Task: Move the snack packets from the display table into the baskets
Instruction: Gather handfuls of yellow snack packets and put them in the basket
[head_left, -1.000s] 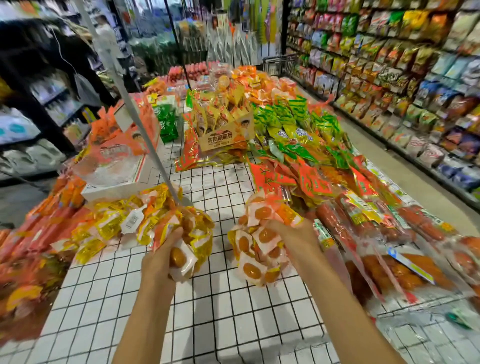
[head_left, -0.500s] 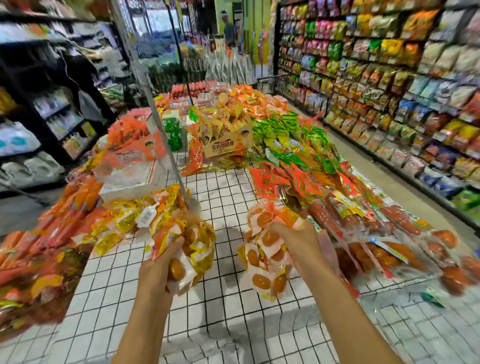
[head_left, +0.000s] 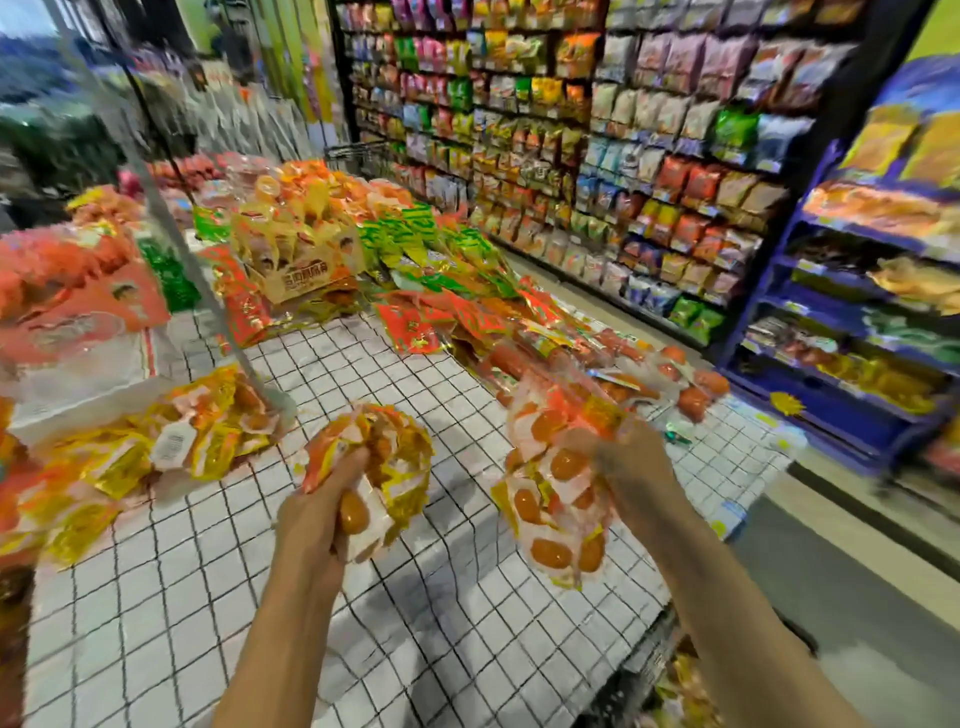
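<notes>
Hands first: what do they hold?

— The left hand (head_left: 317, 514), low centre of the frame, has its fingers curled round a bunch of snack packets (head_left: 387, 462). The wrappers are yellow and orange, with round orange pieces showing through. The right hand (head_left: 631, 467), right of centre, grips a second bunch (head_left: 550, 499) of the same kind, which hangs below its fingers.

— Do the bunches lie on the worktop?

— No, both are held up off the worktop (head_left: 441, 623), which wears a white cloth with a black grid. The second bunch hangs near its right-hand edge.

— And around them?

— More yellow packets (head_left: 156, 452) lie heaped at the left of the frame, by the foot of a slanting pole (head_left: 208, 291). Behind, at upper centre, stands an open cardboard box (head_left: 306, 273), with green packets (head_left: 410, 234) to its right. Long red sausage packs (head_left: 597, 364) lie just beyond the right hand. Stocked shelves (head_left: 623, 156) fill the upper right. Much of the frame is blurred.
</notes>
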